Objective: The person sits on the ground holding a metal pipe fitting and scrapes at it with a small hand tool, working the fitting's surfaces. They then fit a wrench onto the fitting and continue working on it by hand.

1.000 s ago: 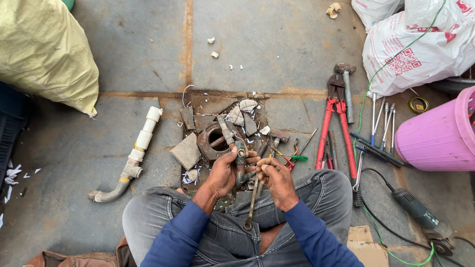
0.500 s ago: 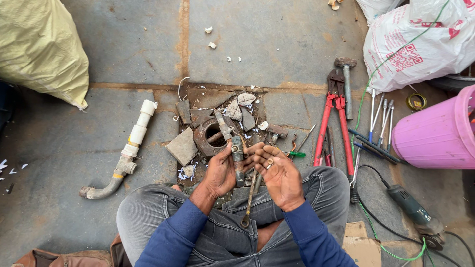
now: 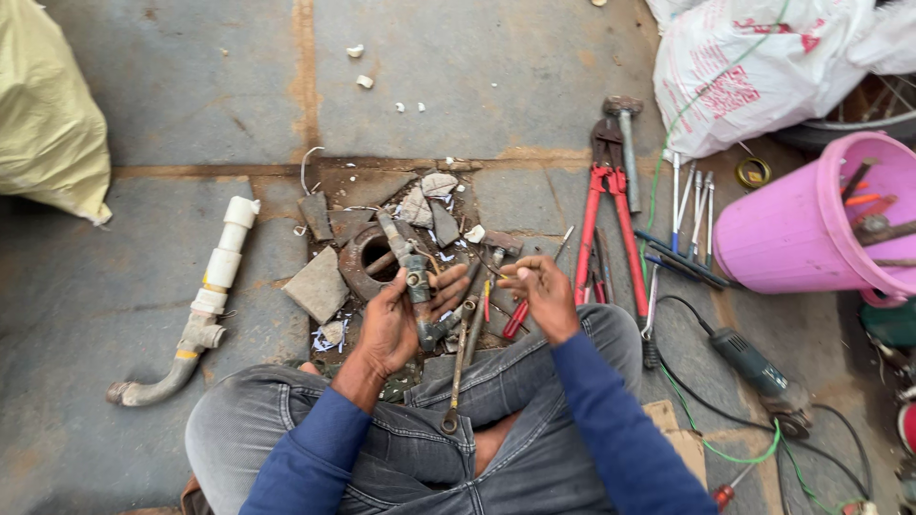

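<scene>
Person: sits cross-legged on the floor (image 3: 143, 315), in jeans and blue sleeves, seen from above.
Left hand (image 3: 396, 319): clenched around a metal valve (image 3: 415, 286), fingers wrapped over its lower part; the valve's upper end sticks out toward the hole.
Right hand (image 3: 544, 291): fingers curled loosely with the tips drawn together; whether they pinch anything small cannot be told. It hangs just beside the left hand, apart from the valve.
Valve: in front of the person's knees, above the broken patch of floor.
Hole (image 3: 367, 262): a round ring set in the broken floor, with rubble (image 3: 429, 200) and a flat slab piece (image 3: 317, 286) around it.
Spanner (image 3: 456, 367): lies between the hands, its ring end on the jeans.
Screwdriver (image 3: 515, 319): red-handled, on the floor under the right hand.
Cutters (image 3: 606, 215): long red arms, right of the rubble, a hammer (image 3: 627, 143) beside them.
Pipe (image 3: 205, 305): white with a grey bend, well to the left.
Bucket (image 3: 801, 229): pink, far right, tools inside.
Grinder (image 3: 759, 367): right of the knee, with a green cable.
Sacks: yellow (image 3: 43, 114) at left, white (image 3: 763, 62) at upper right.
</scene>
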### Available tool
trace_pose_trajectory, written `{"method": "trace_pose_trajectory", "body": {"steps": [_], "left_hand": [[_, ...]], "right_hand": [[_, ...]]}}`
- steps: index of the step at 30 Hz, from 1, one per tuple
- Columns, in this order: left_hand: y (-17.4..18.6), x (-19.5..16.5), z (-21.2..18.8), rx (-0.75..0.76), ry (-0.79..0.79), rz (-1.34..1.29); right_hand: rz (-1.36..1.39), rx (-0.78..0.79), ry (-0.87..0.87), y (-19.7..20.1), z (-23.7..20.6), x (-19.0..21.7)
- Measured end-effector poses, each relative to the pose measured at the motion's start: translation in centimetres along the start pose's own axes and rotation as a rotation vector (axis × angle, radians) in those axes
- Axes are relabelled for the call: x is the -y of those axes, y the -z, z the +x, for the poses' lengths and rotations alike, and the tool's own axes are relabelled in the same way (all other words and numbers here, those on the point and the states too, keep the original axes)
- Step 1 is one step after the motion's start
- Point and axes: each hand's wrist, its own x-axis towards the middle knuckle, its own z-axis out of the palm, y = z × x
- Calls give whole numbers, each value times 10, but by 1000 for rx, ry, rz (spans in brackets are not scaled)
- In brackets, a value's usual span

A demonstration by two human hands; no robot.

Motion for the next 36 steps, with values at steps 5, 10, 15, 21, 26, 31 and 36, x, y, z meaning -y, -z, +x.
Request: {"method": "trace_pose_trajectory", "body": {"steps": [5, 10, 15, 21, 26, 31, 36], "left_hand": [[-1, -3, 9, -76, -6, 91], [-1, -4, 14, -192, 46, 131], [-7, 0, 15, -193, 87, 88], [-6, 10, 14, -56, 121, 35], [9, 17, 6, 32, 125, 63], [19, 19, 7, -65, 118, 75], [7, 19, 12, -109, 75, 96]], "right_hand": [[-1024, 14, -27, 68, 57, -27], [-1157, -101, -30, 85, 67, -17], [-598, -302, 242, 90, 42, 12], [-472, -111, 312, 20, -43, 32], [-552, 32, 525, -56, -66, 39], [-608, -61, 619, -80, -66, 39], [-374, -61, 433, -80, -62, 33]]}}
